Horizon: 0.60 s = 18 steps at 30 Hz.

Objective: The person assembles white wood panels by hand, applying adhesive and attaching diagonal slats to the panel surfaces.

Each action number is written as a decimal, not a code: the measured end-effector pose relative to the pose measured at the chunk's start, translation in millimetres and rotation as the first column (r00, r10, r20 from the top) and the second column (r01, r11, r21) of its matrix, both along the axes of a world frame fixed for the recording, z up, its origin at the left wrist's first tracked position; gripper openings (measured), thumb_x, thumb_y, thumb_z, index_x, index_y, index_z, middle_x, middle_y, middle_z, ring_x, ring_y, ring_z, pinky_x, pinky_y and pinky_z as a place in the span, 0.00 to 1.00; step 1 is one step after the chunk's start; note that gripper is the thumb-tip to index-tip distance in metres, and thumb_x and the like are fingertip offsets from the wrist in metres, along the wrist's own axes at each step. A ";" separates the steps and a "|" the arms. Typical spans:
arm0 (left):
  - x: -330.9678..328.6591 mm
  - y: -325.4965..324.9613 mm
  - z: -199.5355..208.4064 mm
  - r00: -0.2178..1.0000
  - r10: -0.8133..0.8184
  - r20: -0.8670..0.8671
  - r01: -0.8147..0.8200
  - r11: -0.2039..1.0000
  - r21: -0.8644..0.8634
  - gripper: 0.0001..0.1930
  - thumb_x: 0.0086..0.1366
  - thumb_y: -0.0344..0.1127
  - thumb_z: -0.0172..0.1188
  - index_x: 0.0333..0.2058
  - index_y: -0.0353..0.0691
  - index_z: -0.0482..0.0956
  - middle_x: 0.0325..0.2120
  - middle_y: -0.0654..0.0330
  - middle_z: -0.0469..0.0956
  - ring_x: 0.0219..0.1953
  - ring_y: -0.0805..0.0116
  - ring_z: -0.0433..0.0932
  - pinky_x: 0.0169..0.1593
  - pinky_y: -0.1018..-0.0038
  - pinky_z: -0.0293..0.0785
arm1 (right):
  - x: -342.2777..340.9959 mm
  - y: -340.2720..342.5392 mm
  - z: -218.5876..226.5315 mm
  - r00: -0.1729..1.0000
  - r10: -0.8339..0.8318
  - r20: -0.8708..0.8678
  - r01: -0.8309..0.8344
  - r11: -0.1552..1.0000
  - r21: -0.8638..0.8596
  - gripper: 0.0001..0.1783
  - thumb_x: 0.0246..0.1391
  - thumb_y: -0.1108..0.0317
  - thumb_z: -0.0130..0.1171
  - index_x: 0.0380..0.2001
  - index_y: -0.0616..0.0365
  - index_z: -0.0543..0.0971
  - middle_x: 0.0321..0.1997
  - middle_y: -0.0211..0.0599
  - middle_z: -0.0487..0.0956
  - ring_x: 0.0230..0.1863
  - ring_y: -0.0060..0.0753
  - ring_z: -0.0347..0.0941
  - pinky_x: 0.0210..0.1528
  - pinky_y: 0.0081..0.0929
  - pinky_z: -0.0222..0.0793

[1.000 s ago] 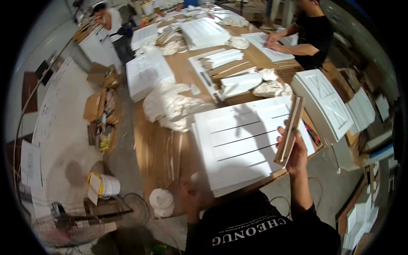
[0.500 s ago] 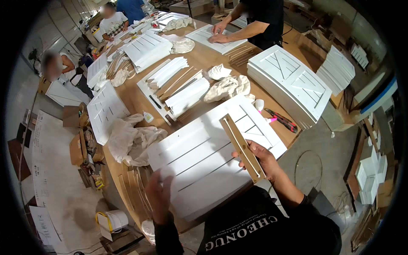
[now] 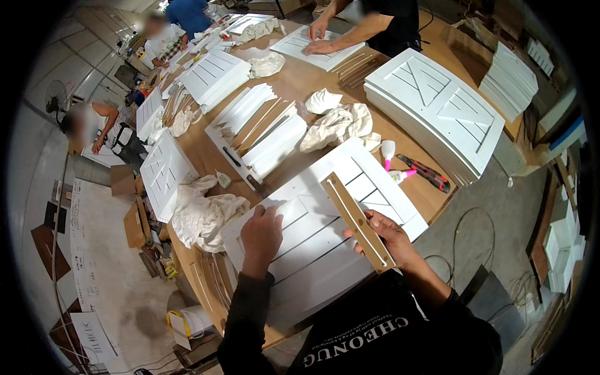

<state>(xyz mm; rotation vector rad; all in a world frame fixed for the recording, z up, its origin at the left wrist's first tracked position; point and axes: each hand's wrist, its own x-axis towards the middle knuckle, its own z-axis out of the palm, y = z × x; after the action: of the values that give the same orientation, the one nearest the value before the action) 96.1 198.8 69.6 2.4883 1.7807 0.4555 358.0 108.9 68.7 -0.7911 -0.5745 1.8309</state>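
Right hand [image 3: 390,236] pinches brown strip [image 3: 362,223] | left hand [image 3: 261,236] over white panel [image 3: 312,250], grip unclear | white bead [image 3: 345,205] looks complete, strip not set down

Your brown table [image 3: 294,81] is pretty packed, dude: grooved white panel [image 3: 300,281] right in front of you, red-and-black utility knife [image 3: 425,173] and pink-tipped bottles [image 3: 388,149] just past its far edge, crumpled white cloths [image 3: 334,128], thin brown strips [image 3: 358,67], plus that thick white panel stack [image 3: 440,103] to your right.
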 end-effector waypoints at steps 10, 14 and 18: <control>5.1 -3.4 -3.2 0.999 -0.028 -0.017 0.028 1.000 -0.002 0.08 0.58 0.39 0.55 0.32 0.42 0.76 0.29 0.54 0.74 0.29 0.51 0.76 0.32 0.58 0.71 | -15.9 11.6 3.1 0.997 0.062 0.050 -0.061 0.998 -0.014 0.24 0.64 0.55 0.42 0.56 0.60 0.62 0.45 0.49 0.77 0.31 0.30 0.77 0.33 0.22 0.74; -20.6 -5.0 -36.0 0.998 -0.051 -0.047 0.056 0.992 0.116 0.05 0.58 0.36 0.55 0.26 0.43 0.75 0.26 0.55 0.74 0.25 0.54 0.75 0.29 0.60 0.71 | -18.6 9.7 0.8 0.993 0.053 0.108 -0.056 0.998 0.033 0.30 0.61 0.50 0.44 0.58 0.61 0.62 0.44 0.45 0.77 0.29 0.27 0.76 0.32 0.22 0.74; -19.1 -26.2 -22.2 0.966 -0.091 0.242 0.073 0.994 0.084 0.10 0.60 0.39 0.56 0.35 0.41 0.78 0.29 0.56 0.76 0.32 0.56 0.76 0.35 0.64 0.71 | -17.9 8.6 -3.3 0.990 0.039 0.134 -0.053 0.994 0.100 0.33 0.60 0.46 0.45 0.57 0.62 0.62 0.42 0.44 0.77 0.27 0.26 0.76 0.29 0.21 0.74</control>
<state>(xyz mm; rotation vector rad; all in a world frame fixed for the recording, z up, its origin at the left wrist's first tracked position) 77.0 172.6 47.5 2.4147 1.5886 0.7987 340.1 117.5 65.3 -0.8395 -0.7721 1.7843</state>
